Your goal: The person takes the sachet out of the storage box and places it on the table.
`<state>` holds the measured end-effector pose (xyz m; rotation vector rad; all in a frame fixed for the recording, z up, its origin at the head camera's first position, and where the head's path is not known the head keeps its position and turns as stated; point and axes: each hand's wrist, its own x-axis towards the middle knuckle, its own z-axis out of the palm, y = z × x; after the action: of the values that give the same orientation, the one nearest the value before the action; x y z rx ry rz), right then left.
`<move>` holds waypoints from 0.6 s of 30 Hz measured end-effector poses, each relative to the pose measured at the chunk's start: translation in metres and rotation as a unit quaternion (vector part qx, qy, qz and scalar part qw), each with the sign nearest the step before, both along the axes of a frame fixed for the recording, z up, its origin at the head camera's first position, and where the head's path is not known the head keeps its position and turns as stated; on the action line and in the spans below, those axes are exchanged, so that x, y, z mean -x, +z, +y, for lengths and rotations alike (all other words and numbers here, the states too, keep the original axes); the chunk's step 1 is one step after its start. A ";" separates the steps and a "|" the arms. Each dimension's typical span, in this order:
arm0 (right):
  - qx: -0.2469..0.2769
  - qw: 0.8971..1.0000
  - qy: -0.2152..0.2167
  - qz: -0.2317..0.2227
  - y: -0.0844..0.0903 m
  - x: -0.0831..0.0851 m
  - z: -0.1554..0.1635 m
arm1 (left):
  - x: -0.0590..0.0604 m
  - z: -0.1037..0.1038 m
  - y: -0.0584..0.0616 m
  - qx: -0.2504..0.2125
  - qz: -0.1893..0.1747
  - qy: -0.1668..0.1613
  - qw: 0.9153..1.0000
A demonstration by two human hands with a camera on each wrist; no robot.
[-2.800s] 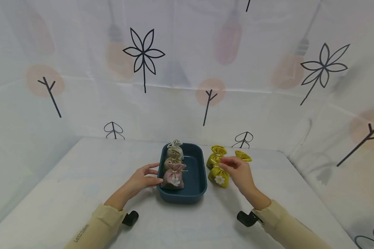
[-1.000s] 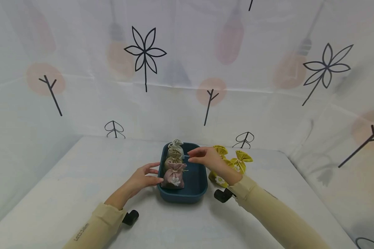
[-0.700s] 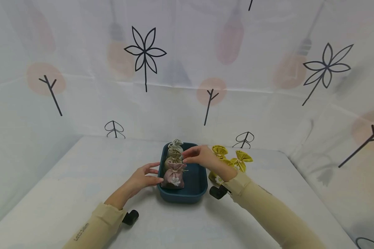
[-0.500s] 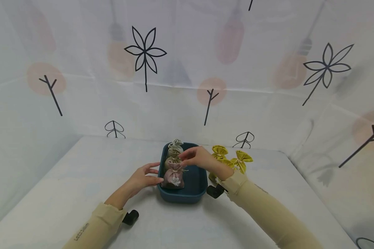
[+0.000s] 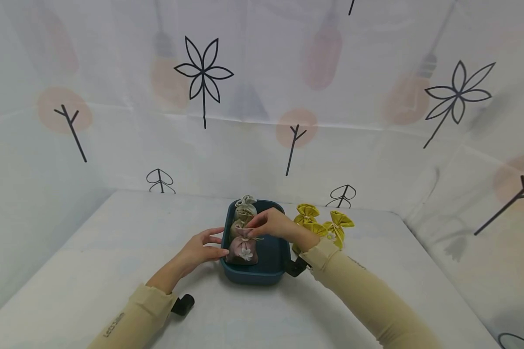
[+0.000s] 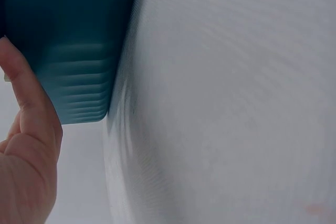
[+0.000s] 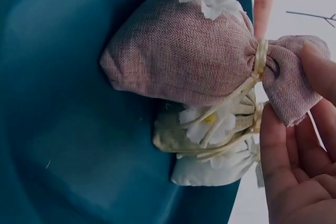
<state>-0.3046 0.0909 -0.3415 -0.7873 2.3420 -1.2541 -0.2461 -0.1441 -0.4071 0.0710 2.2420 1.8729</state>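
fingers of the right hand (image 5: 274,224) are curled and pinched on the gathered top of the pink pouch (image 5: 243,248), above its tied cord; in the right wrist view a fingertip (image 7: 315,61) is seen on one side of the ruffle and other fingers below it. the left hand (image 5: 197,251) is laid against the near left corner of the tray (image 5: 274,264), thumb pressed to the outer wall and the other fingers relaxed and slightly spread; nothing is gripped by it. in the left wrist view only the thumb and part of the palm are shown against the ribbed corner of the tray.

the pink pouch is stood at the near end of the dark blue tray, on its left side. it is made of coarse woven cloth, tied with pale cord, and a small white flower is fixed to its front. just behind it, touching, a tan pouch (image 5: 240,226) is placed, and behind that a white pouch (image 5: 246,203) at the far end. the right half of the tray floor is left bare.

the tan pouch is largely hidden by the pink one and by the right hand. beyond the right wrist, yellow pouches (image 5: 338,225) are set on the table (image 5: 113,242) beside the tray; their number cannot be told, as some are covered by the sleeve.
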 end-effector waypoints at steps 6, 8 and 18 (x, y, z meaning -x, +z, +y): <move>0.010 1.000 -0.016 -0.005 0.000 -0.001 -0.003 | -0.001 -0.001 0.001 0.001 0.000 -0.002 1.000; 0.013 1.000 -0.022 -0.005 -0.001 -0.001 -0.004 | -0.001 -0.001 0.001 -0.001 -0.002 -0.002 1.000; 0.024 0.998 -0.055 -0.002 -0.002 -0.001 -0.005 | 0.001 -0.002 -0.001 -0.005 -0.005 -0.010 1.000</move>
<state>-0.3035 0.0859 -0.3431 -0.6787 2.3891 -1.3599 -0.2467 -0.1456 -0.4085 0.0853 2.2171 1.8709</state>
